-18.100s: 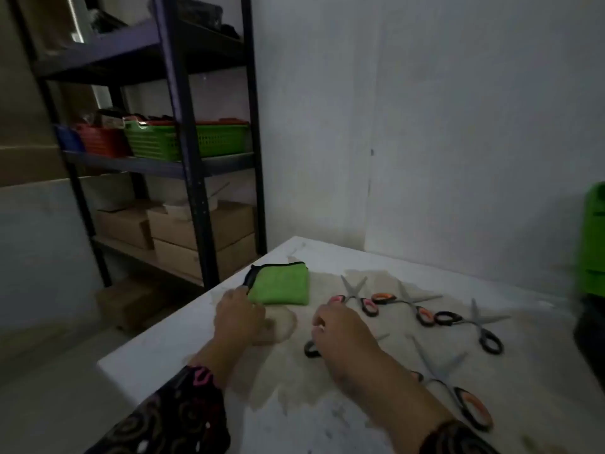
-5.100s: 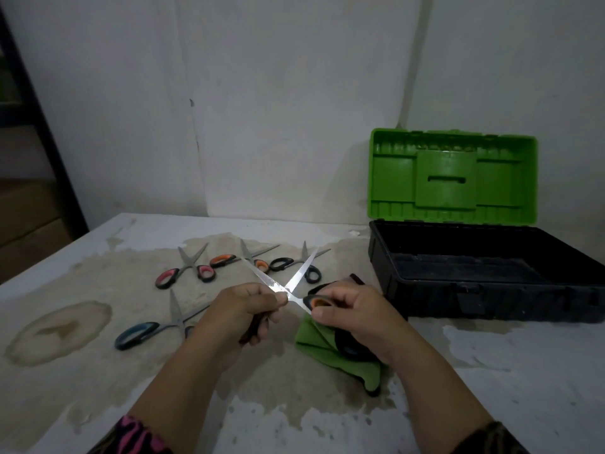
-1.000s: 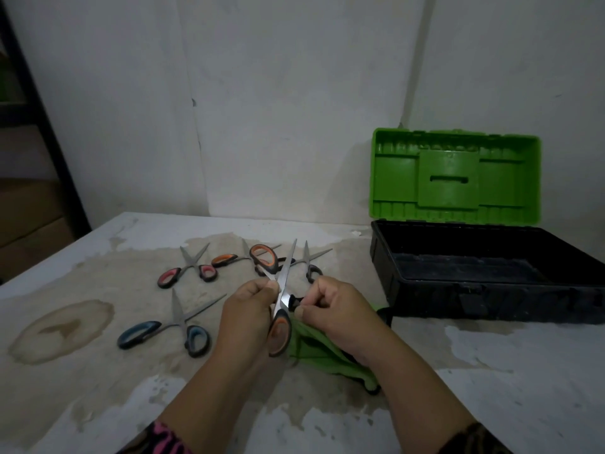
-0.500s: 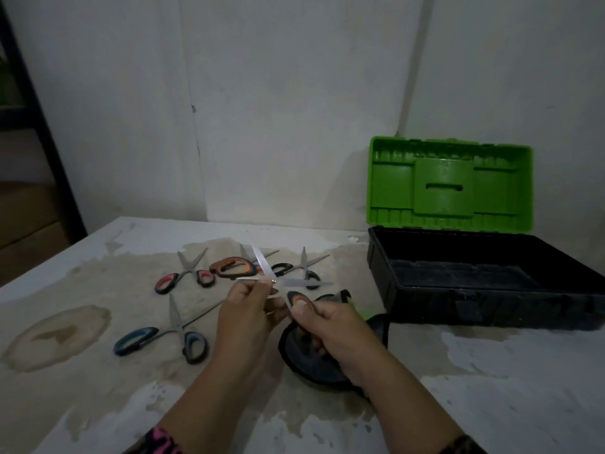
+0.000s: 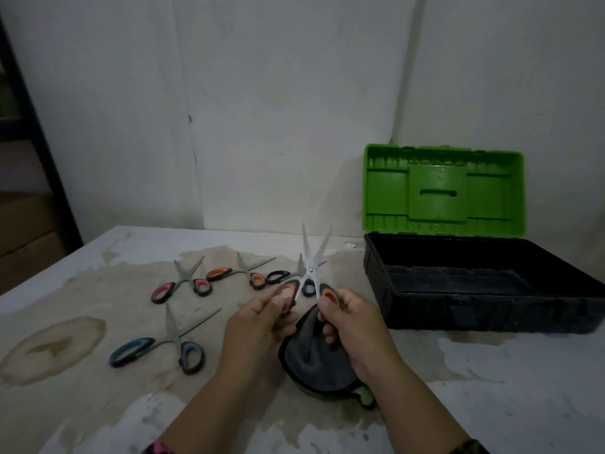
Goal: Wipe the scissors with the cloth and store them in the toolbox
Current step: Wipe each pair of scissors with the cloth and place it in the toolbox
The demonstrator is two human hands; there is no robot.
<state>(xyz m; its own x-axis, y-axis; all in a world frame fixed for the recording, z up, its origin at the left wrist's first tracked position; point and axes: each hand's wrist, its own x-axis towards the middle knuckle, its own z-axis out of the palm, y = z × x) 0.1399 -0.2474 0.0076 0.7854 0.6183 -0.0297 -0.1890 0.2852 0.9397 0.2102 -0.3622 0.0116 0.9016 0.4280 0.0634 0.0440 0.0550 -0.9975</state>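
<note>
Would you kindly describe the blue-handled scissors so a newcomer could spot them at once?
Start at the open green-lidded toolbox on the table's right, then look left past both hands to the stained patch. The blue-handled scissors lie there nearest the viewer, blades open, the only pair with blue grips; the others show orange or pink.

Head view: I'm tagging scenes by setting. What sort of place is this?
Probably a storeroom or utility room: a stained white table against a bare wall, a dark metal shelving upright, and an open green-lidded black plastic toolbox.

Stained table (image 5: 82,322), white wall (image 5: 278,109), dark shelf post (image 5: 36,132).
</note>
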